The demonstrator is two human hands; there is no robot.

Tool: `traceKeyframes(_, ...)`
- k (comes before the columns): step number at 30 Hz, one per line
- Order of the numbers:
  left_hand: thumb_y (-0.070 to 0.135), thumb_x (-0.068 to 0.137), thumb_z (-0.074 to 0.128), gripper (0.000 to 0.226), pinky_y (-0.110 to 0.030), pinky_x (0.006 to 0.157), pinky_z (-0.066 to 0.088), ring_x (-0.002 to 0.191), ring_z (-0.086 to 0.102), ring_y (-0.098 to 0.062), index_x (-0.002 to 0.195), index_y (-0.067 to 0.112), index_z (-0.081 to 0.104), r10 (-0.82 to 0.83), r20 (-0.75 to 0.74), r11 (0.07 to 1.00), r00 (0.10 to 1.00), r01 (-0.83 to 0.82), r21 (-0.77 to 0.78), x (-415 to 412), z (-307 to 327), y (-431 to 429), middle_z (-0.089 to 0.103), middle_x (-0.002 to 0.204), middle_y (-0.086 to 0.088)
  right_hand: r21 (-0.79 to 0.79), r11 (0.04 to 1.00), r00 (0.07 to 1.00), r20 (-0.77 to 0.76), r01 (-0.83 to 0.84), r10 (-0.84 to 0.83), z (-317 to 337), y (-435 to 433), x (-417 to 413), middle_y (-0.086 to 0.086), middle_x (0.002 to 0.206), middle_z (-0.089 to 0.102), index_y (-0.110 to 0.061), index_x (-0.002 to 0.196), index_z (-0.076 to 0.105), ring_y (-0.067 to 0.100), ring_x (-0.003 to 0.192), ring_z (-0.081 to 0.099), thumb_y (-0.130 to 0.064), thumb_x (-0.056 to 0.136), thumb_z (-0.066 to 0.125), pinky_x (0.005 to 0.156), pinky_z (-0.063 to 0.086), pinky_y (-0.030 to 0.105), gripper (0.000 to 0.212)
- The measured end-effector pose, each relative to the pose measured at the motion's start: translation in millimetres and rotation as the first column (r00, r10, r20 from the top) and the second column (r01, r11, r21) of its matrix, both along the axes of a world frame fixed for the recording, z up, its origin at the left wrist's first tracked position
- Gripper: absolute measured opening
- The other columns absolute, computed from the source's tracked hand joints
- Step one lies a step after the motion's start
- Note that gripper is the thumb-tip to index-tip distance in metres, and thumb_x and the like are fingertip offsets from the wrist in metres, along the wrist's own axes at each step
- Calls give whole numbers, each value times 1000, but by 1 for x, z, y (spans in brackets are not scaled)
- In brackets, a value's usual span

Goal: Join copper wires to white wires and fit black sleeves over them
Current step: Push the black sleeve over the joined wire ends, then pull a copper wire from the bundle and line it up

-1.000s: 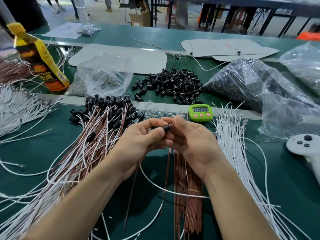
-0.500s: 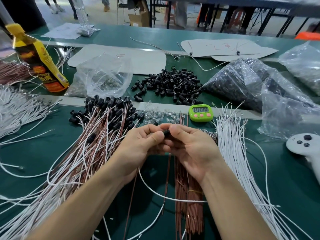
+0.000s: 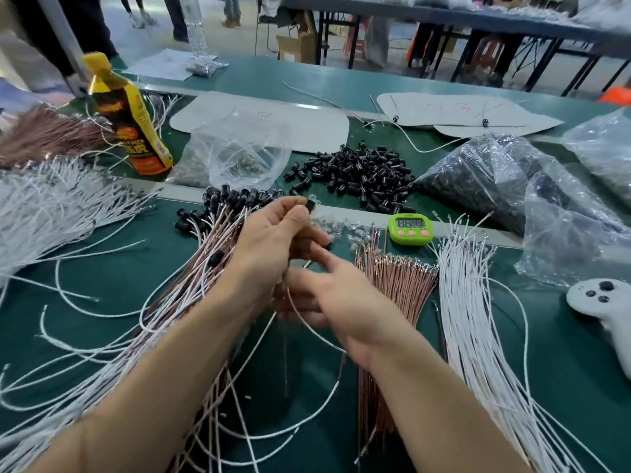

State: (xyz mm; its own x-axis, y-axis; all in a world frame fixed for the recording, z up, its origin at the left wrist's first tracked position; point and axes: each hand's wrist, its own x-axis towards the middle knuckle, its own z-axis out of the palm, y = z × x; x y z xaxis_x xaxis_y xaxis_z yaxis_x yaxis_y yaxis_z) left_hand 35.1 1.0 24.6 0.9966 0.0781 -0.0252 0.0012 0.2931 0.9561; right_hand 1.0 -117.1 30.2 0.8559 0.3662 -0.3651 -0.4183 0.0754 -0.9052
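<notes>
While the left hand (image 3: 269,254) hovers over the middle of the green surface (image 3: 573,363), its thumb & forefinger pinch a black sleeve (image 3: 310,204) at the fingertips, w/ thin wires hanging from it betw. the two hands. The right hand (image 3: 341,302) sits just below & right of the left, fingers partly curled, index pointing fwd. A white wire (image 3: 317,337) loops past its fingers toward the near edge. Blur hides whether this hand grips the wire: cannot tell.

Left of the hands: finished leads (image 3: 205,254), copper & white wires paired, black-capped ends fanned toward the far edge. Right of the hands: copper wire bundle (image 3: 399,285), then white wire bundle (image 3: 478,336), both running toward the near edge.

Beyond a pale strip across the surface, approx. centre: loose black sleeves (image 3: 355,175) in a heap. A green timer (image 3: 409,228) stands by the strip, just beyond the copper bundle's tips.

Toward the far-left corner: yellow-labelled bottle (image 3: 133,121), w/ a clear bag (image 3: 239,155) beside it. Toward the right edge: bagged black parts (image 3: 478,179) & a white controller (image 3: 601,302).
</notes>
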Motion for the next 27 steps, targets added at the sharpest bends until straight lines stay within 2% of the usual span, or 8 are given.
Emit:
traceKeyframes(4, 14, 106, 50, 9, -25, 45, 51, 52, 63, -17, 108, 15, 58, 55, -11, 997, 998, -55, -61, 2, 24, 21, 71, 69, -10, -77, 997, 997, 76, 26, -20, 30, 18, -17, 16, 78, 73, -12, 121, 58, 18, 54, 62, 9, 96, 55, 47, 51, 23, 32)
traceKeyframes(8, 11, 105, 52, 10, -18, 44, 48, 46, 58, -10, 99, 10, 59, 134, -126, 966, 983, -158, -204, 7, 51, 43, 67, 58, -3, -96, 994, 979, 200, 45, -25, 68, 22, -29, 17, 72, 68, -8, 108, 60, 14, 43, 55, 12, 95, 46, 40, 44, 22, 27)
traceKeyframes(13, 11, 106, 50, 20, -11, 35, 37, 38, 46, -2, 88, 6, 56, 201, -176, 938, 964, -241, -248, 19, 75, 70, 59, 53, 1, -229, 951, 916, 294, -209, 272, 101, 35, -49, 16, 62, 70, -3, 73, 66, 22, 42, 58, -2, 99, 48, 41, 46, 22, 31)
traceKeyframes(15, 12, 105, 52, 23, -11, 31, 29, 35, 40, -1, 83, 7, 56, 256, -180, 950, 950, -281, -132, 25, 80, 79, 56, 60, -1, -213, 936, 904, 271, -279, 331, 101, 47, -55, 15, 59, 69, -3, 70, 66, 21, 39, 56, -5, 98, 48, 40, 41, 20, 34)
traceKeyframes(18, 15, 101, 58, 24, -15, 32, 29, 39, 40, -4, 78, 11, 62, 305, -170, 937, 937, -263, 230, 30, 77, 85, 59, 65, 0, -186, 953, 933, 229, -237, 277, 83, 68, -55, 11, 50, 63, -5, 65, 66, 16, 32, 45, -9, 97, 50, 36, 33, 16, 36)
traceKeyframes(22, 12, 99, 64, 15, -13, 40, 40, 40, 52, -1, 110, 7, 74, 207, -87, 878, 974, -146, 456, 33, 65, 84, 68, 75, -7, -300, 953, 989, 122, -41, 81, 37, 91, -54, 10, 49, 63, -3, 62, 69, 14, 30, 43, -12, 93, 52, 38, 34, 17, 37)
traceKeyframes(24, 20, 96, 70, 29, -19, 65, 57, 66, 63, -5, 125, 13, 71, 153, -91, 812, 984, -73, 579, 39, 56, 86, 74, 97, -2, -382, 922, 996, 87, 60, -29, 17, 97, -51, 11, 55, 69, -1, 62, 72, 15, 35, 51, -15, 93, 52, 45, 46, 25, 40)
traceKeyframes(27, 33, 88, 75, 47, -37, 103, 53, 101, 65, -16, 134, 23, 66, 153, -75, 514, 985, -14, 858, 45, 44, 93, 70, 121, 2, -562, 826, 993, 114, 47, 22, -2, 96, -39, 10, 68, 75, -2, 75, 76, 22, 58, 69, -26, 96, 55, 69, 64, 42, 39)
